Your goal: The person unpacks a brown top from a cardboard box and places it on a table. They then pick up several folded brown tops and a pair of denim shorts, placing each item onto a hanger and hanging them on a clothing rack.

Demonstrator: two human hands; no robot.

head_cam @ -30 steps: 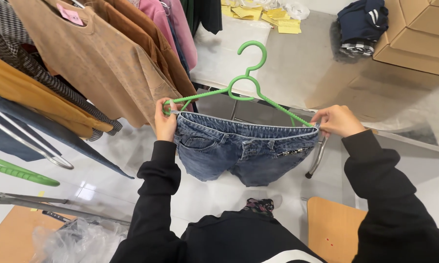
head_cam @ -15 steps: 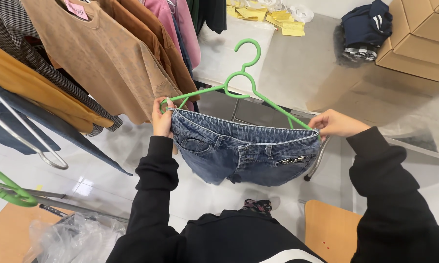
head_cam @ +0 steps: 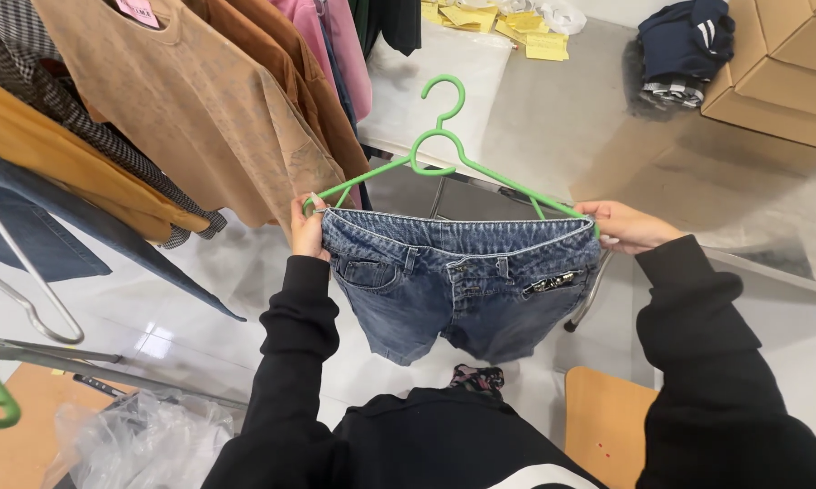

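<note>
We hold a pair of short blue denim shorts (head_cam: 458,290) stretched by the waistband along the bar of a green plastic hanger (head_cam: 444,149), in front of us and above the floor. Our left hand (head_cam: 308,231) is clamped on the waistband corner and hanger tip at 9 o'clock; our right hand (head_cam: 627,226) is closed on the other tip at 3 o'clock. By our judgement the shorts are mounted on the hanger, the waist spread end to end; hanging it among the garments on the rack remains undone.

At 11 o'clock a tan knit top (head_cam: 200,118) on the rack carries a small pink rectangular tag (head_cam: 138,11) at its neck. At 12 o'clock yellow paper slips (head_cam: 507,23) lie in a loose heap on the grey surface (head_cam: 553,118). At 2 o'clock plain brown cardboard boxes (head_cam: 783,72) are stacked beside folded dark navy clothing (head_cam: 684,45). At 7 o'clock a crumpled clear plastic bag (head_cam: 145,439) sits on the floor.
</note>
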